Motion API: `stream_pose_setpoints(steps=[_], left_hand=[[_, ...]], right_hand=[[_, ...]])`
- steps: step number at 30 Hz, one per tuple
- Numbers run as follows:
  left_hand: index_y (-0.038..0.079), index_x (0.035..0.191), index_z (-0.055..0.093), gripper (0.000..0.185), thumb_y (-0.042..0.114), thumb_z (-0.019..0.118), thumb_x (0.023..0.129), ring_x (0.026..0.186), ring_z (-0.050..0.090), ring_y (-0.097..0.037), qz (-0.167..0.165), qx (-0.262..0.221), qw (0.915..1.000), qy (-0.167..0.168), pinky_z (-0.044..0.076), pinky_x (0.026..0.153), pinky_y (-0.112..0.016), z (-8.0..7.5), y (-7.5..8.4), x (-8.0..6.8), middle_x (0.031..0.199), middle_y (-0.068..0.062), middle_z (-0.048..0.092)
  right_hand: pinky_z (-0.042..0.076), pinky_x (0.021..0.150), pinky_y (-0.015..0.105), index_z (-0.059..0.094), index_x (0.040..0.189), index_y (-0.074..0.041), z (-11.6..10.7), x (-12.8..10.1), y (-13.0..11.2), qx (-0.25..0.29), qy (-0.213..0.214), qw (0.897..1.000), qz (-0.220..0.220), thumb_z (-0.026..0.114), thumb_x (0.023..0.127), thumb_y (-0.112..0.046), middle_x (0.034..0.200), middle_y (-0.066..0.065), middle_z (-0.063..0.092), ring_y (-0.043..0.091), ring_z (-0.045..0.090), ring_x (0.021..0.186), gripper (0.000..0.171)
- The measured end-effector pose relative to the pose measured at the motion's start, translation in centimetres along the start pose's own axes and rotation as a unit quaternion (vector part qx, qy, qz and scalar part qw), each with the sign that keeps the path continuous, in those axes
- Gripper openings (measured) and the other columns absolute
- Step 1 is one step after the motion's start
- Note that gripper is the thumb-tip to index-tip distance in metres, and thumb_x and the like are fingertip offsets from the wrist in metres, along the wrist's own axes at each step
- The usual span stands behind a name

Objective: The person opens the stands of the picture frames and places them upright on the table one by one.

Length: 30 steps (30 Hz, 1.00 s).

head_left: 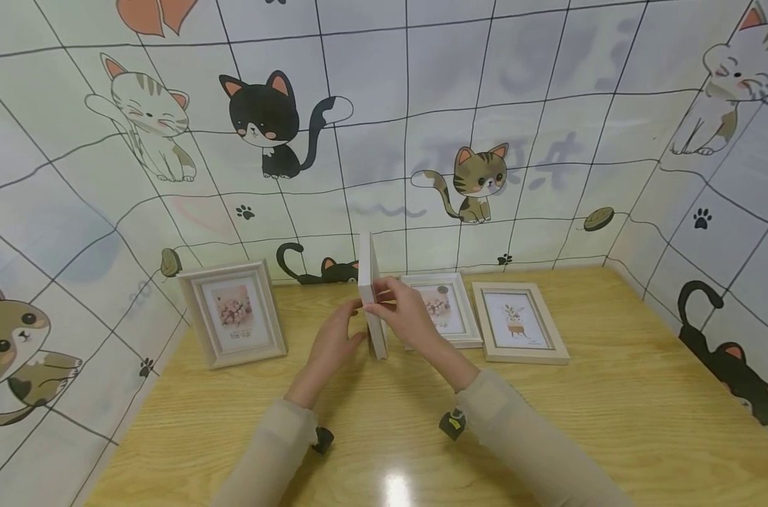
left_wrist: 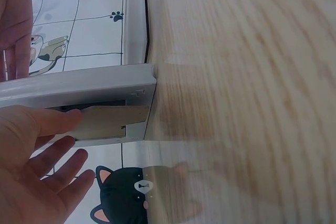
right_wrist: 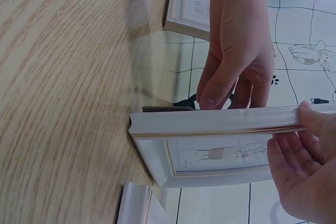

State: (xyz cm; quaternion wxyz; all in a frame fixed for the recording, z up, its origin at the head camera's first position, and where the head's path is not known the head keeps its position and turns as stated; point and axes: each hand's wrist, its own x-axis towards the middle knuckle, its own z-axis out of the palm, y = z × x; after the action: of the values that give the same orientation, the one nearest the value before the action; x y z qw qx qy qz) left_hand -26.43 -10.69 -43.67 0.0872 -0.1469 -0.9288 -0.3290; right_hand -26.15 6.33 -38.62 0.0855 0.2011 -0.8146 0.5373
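Note:
A white picture frame (head_left: pixel 366 262) stands upright on the table, edge-on in the head view. My right hand (head_left: pixel 411 317) pinches its near side edge, thumb on one face and fingers on the other. Behind it is my left hand (head_left: pixel 329 341). In the left wrist view, its thumb touches the flat brown stand (left_wrist: pixel 107 121) on the frame's back, while the other fingers are spread and loosely bent. A plant-like drawing (right_wrist: pixel 231 153) shows on the front in the right wrist view, partly covered by my right fingers.
To the left stands a beige frame (head_left: pixel 204 348) with a pink flower picture. On the right are a white frame (head_left: pixel 472 320), partly hidden by my right hand, and a light wooden frame (head_left: pixel 559 345). A cat-patterned wall covering (head_left: pixel 377 162) rises behind the wooden table (head_left: pixel 612 422).

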Motion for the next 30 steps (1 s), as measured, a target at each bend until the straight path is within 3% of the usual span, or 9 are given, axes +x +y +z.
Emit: stream_pose_setpoints(steps=[30], left_hand=[[0.01,0.143,0.047,0.058,0.002,0.068,0.09,0.127,0.059,-0.032,-0.007,0.007,0.9999,-0.007,0.053,0.102,-0.051,0.23,0.38,0.41,0.145,-0.011,0.055]], right_hand=[[0.059,0.095,0.035,0.06,0.124,-0.003,-0.36,-0.01,0.37,0.007,-0.002,1.0,0.009,0.072,0.091,-0.016,0.117,0.015,0.066,0.031,0.069,0.112,0.038]])
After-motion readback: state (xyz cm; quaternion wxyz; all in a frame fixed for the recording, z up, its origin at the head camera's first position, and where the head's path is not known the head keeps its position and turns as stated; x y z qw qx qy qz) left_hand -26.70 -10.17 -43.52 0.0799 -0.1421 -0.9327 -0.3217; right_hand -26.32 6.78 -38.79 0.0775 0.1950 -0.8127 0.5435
